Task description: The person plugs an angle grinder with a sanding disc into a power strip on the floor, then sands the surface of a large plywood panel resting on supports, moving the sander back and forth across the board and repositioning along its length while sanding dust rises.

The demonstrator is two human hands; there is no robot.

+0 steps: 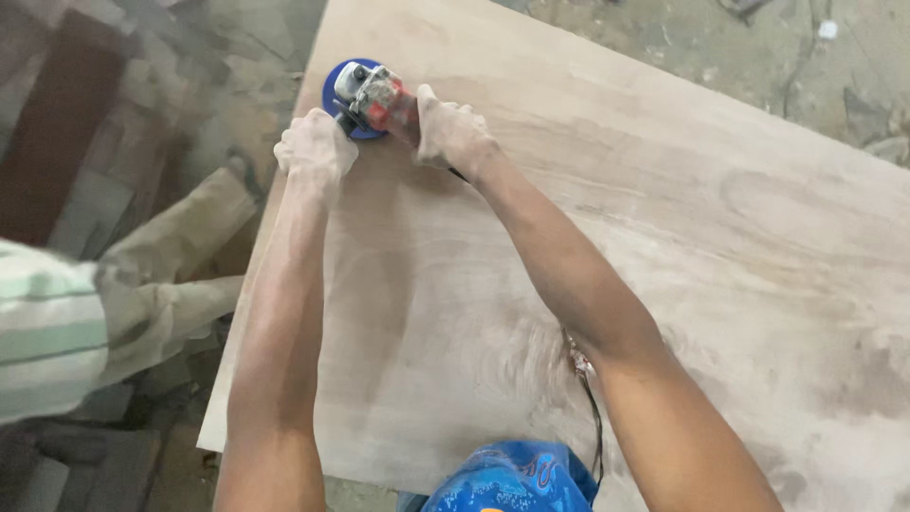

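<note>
A grinder [372, 95] is gripped by both hands, left [316, 147] and right [451, 133], at the board's [664, 237] far-left corner. So near that edge, the disc [334, 90] could be tipped off, and the corner gouged.

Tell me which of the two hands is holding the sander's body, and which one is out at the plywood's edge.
The right hand wraps the sander body. The left hand sits beside it, nearer the plywood sheet left edge, at the blue disc.

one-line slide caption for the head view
Both dusty hands, left hand and right hand, grip an angle grinder on a plywood sheet.
</note>
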